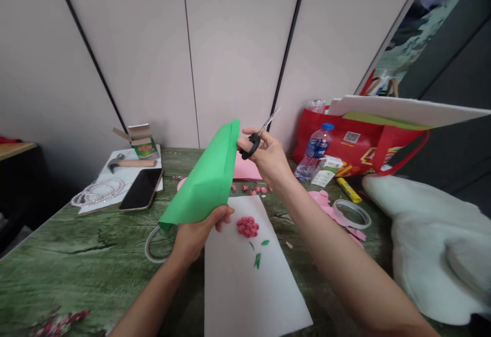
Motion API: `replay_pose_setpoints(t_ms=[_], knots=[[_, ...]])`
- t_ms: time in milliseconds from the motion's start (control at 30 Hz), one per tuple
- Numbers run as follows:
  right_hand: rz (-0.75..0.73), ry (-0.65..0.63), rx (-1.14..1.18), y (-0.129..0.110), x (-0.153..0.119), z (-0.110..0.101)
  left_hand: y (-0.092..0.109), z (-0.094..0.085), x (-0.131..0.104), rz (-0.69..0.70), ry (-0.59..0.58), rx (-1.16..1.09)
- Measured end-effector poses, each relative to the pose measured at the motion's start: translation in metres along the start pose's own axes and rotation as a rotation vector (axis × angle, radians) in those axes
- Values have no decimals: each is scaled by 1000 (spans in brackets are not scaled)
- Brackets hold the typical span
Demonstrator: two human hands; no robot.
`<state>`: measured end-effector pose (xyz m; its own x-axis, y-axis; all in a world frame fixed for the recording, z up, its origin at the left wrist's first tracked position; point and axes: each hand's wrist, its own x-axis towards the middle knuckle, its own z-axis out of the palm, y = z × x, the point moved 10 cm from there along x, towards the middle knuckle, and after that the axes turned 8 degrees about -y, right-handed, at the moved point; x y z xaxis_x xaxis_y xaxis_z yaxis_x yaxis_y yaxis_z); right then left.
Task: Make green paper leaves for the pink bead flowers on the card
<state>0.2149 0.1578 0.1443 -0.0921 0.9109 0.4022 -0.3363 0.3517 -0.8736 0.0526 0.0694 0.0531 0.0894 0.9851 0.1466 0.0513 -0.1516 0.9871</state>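
Observation:
My left hand [199,229] grips the lower edge of a bent sheet of green paper [207,178], raised over the table. In my right hand [268,155] is a pair of scissors [253,142] with black handles, blades pointing up and away to the right. The fingers of that hand are close to the green sheet's upper right edge; I cannot tell whether they touch it. Below lies a white sheet of paper [249,296] with a cluster of pink paper balls [247,227] and several small green paper leaves [258,261].
Left are a phone [141,188], a hammer [134,163], beads [102,191] and a small box [144,145]. Tape rolls [358,214] lie on both sides. Right stand a water bottle [315,150] and red bag [345,142], with a glue stick [349,189] and white cushion-like object [429,245] nearer.

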Motion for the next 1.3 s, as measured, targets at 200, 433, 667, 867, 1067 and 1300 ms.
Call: replay_pose_setpoints(t_ms=[200,433,667,867,1067,1300], knots=[[167,-317,-211,25,-83,25,5,-28,-4,48,195,-49],[352,-473,-113,71,-139,38,-2,-13,0,23,71,-182],[444,-547,-94,72,-126,50,2,-22,-4,-34,167,-136],[478,-587,-73,73,-124,61,7,-24,-5,-36,177,-82],[369,-310,-22,66,-108,45,0,-22,-5,-43,139,-8],[309,-117,61,59,-100,26,-2,0,-9,-77,69,57]])
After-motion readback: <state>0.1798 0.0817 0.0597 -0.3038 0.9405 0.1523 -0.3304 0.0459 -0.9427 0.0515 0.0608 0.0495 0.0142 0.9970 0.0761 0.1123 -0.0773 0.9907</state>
